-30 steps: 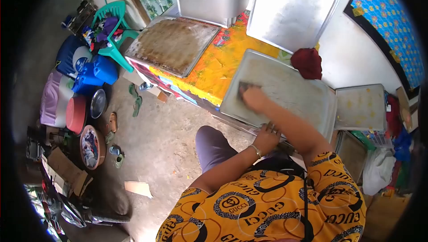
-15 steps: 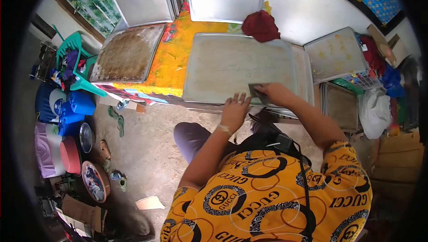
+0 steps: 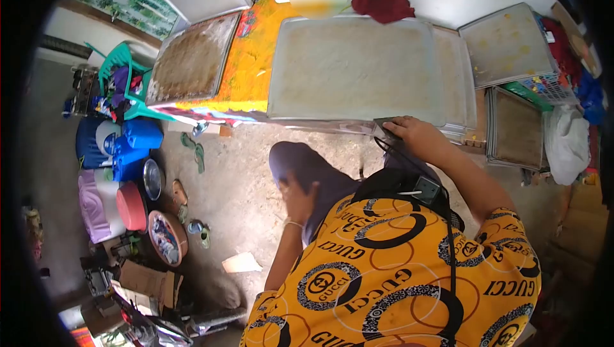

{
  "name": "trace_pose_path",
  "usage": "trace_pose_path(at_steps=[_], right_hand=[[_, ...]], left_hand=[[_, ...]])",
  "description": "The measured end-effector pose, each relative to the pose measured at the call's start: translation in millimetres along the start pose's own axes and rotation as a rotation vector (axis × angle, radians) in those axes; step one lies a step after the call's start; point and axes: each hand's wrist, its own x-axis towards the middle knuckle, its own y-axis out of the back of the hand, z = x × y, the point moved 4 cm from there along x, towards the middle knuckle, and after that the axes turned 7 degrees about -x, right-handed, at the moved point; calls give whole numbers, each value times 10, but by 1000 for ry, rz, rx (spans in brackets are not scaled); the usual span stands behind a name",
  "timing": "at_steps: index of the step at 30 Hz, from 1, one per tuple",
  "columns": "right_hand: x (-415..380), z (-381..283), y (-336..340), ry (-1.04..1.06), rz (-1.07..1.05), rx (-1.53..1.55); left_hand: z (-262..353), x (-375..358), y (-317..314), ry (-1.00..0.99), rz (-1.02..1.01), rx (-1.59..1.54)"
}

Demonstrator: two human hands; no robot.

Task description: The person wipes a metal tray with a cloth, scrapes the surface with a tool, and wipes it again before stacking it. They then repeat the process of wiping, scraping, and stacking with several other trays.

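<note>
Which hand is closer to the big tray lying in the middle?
Right. The right hand is at the near edge of the tray; the left hand is farther away, by the left thigh.

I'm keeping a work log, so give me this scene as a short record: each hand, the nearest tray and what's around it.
Right hand: gripping a flat dark piece at the gray tray's near edge
Left hand: open, by the left trouser leg; contact unclear
Gray tray: lying flat
Far edge: dark red cloth beside it
Left side: yellow table cover, then a brown-stained tray
</note>
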Motion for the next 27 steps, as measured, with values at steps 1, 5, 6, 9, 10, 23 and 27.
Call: trace_pose_path(at_steps=[1,5,6,9,10,23,27], right_hand=[[29,-34,-75,5,-23,-21],[132,-189,-49,-31,-41,-59],[126,-199,-37,-31,-64,-51],[116,-126,18,-60,-87,-26],[106,-93,0,-64,-80,-7],[675,-566,-210,58,-234,-128],[801,-392,-372,91,-120,-229]], left_hand=[[234,-95,23,-121,-41,347],[224,173,17,-382,-156,377],[52,390,66,-358,-106,372],[-233,1107,193,-157,-6,-119],[-30,1206,238,-72,-68,-451],[719,1479,-87,212,-247,-1809],[674,1294,-132,268,-257,-1840]])
